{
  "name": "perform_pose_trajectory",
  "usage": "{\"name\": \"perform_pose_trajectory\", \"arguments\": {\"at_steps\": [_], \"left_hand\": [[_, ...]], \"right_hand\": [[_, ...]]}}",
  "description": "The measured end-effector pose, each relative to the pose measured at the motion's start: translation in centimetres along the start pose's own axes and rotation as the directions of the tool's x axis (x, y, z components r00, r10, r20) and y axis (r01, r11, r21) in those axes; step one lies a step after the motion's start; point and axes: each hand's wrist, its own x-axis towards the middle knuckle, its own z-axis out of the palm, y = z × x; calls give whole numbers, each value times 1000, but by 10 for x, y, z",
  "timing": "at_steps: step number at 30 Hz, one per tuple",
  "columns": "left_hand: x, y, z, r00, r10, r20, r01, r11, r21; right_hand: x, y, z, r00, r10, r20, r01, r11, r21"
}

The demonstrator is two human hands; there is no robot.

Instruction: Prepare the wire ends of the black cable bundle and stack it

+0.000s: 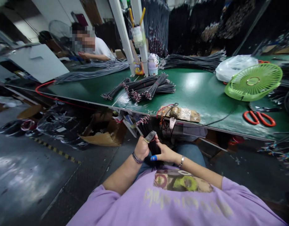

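Note:
A bundle of black wires (145, 126) stands tilted in front of my body, its stripped reddish and pale ends pointing up towards the bench. My left hand (142, 147) is closed around it just below those ends, with a greyish cover on one digit. Lower down, my right hand (167, 153) wraps the same bundle from the other side, and blue tape covers its thumb tip. The lower end of the bundle is hidden by my right hand and shirt. On the green bench (193, 84) beyond lie several tied bundles of similar black wires (149, 86).
A wired cardboard piece (179, 113) lies at the bench's front edge. To the right are orange-handled scissors (259, 118), a green fan (254, 81) and a plastic bag (236, 67). An open carton (103, 130) sits below. Another person (102, 48) works at back left.

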Motion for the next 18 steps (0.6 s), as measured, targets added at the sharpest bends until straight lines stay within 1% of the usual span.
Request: {"name": "perform_pose_trajectory", "arguments": {"at_steps": [1,3,5,6,8,10,11,13,15,17,18], "left_hand": [[0,-2,4,1000,-2,-5,2,1000,-21],[1,-5,7,1000,6,-6,-6,1000,-7],[1,-8,6,997,67,-38,-64,995,79],[1,-10,5,991,119,-67,-108,983,147],[2,-12,1,962,247,-118,-201,930,307],[3,-12,-3,937,332,-112,-256,868,426],[5,-11,-4,935,342,-93,-268,854,447],[9,-8,-6,950,307,-55,-259,877,405],[13,-3,-8,975,221,-2,-211,933,292],[17,1,-10,990,110,84,-123,978,171],[19,2,-10,991,53,123,-69,989,131]], "right_hand": [[2,4,5,1000,12,6,-12,1000,2],[4,9,9,999,34,3,-34,999,11],[6,11,9,999,24,-42,-26,999,-44],[7,11,7,996,29,-83,-38,993,-108],[9,9,2,981,51,-185,-101,957,-273],[12,7,-3,963,54,-264,-163,897,-411],[13,6,-5,962,43,-271,-165,881,-444],[15,7,-7,977,23,-214,-117,892,-436],[14,11,-7,994,22,-109,-60,929,-364],[12,16,-6,1000,27,2,-26,959,-283],[12,19,-6,998,30,47,-17,966,-257]]}}
